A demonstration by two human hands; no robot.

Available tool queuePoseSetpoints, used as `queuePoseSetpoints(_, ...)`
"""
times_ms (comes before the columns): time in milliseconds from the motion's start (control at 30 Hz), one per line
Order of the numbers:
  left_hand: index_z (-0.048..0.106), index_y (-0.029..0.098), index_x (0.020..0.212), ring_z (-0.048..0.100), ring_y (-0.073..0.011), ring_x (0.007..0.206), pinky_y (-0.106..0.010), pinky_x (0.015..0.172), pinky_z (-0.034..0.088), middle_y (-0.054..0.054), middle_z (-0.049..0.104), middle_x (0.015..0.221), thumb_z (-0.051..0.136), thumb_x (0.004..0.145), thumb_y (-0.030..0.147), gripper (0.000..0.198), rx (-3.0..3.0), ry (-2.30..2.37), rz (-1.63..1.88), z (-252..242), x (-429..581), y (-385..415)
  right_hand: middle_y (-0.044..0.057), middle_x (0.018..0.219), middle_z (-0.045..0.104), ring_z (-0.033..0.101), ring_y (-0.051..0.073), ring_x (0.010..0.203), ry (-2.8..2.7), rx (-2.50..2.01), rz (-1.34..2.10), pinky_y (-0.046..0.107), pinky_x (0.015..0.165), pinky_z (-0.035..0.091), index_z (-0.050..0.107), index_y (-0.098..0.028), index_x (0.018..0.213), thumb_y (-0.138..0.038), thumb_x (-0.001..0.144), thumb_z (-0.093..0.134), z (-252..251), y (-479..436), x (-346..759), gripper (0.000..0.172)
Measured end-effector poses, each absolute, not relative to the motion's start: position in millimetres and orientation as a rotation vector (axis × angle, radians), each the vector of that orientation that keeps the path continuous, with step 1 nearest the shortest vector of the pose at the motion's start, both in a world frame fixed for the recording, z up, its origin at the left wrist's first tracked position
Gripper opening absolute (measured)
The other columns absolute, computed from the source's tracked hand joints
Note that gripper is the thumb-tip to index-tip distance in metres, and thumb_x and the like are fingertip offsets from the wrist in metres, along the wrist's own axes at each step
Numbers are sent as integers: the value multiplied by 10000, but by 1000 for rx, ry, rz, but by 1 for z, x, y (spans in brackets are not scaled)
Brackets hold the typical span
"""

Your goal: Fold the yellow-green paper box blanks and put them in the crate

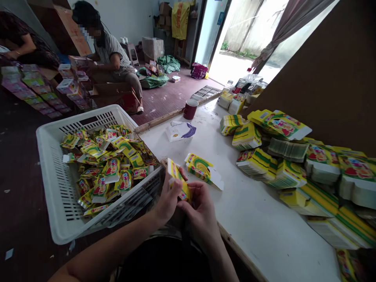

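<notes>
Between my two hands, over the near edge of the white table, is a small yellow carton with green and red print. My left hand is closed around its left side, with the fingers partly behind it. My right hand pinches its lower right end with thumb and fingers. Just beyond lies another yellow carton, its white end flap sticking out to the right. To my left stands a white plastic basket heaped with filled-looking yellow cartons.
Stacks of flat yellow cartons line the table's right side. A maroon mug and a white-and-purple box stand toward the back. Beyond the basket a seated co-worker handles boxes; another person sits far left, near stacked pink boxes.
</notes>
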State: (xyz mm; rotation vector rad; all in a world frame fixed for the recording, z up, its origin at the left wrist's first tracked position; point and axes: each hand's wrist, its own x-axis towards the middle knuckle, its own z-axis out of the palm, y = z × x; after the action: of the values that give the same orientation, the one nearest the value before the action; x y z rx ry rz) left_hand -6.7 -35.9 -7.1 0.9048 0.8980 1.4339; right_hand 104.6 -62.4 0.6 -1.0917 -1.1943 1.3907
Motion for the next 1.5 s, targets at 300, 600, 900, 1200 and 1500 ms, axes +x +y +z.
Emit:
queuePoseSetpoints(300,726,177,1062,661,-208,898,-294,828,516,-40,753,942,696,826,386,317,864,898,1256,-3,-12,-26,1,847,692,629,182,754,-821,-945,1602,303,715,495,644,-251,896,-404,678,824,9,-44,133,322)
queuePoseSetpoints(600,724,164,958,627,-157,743,-244,692,502,-19,726,824,637,868,410,275,970,1014,1251,-2,-12,-27,-6,723,685,601,168,654,-908,-1189,1318,287,631,514,609,-209,692,-366,719,784,11,-47,126,236)
queuePoseSetpoints(900,494,190,1317,578,-315,1173,-408,1011,431,-139,596,1318,810,671,484,776,1490,842,799,15,-51,-17,8,867,713,598,241,882,-2169,-1230,511,448,916,421,732,-327,1008,-154,859,662,31,-54,155,238)
queuePoseSetpoints(1200,349,180,1297,635,-312,985,-410,845,504,-99,647,1061,777,682,431,790,1813,1280,767,2,-27,-28,106,1494,429,418,302,1361,-1260,-1220,1023,517,1086,386,359,-270,1458,-431,935,527,5,-56,137,572)
queuePoseSetpoints(1500,328,241,1177,635,-291,1012,-394,818,516,-110,585,1168,635,733,202,541,2071,1178,814,-10,-18,-34,43,1197,685,590,267,1181,-1013,-1188,1390,452,1088,400,638,-263,1232,-397,922,573,-10,-51,123,344)
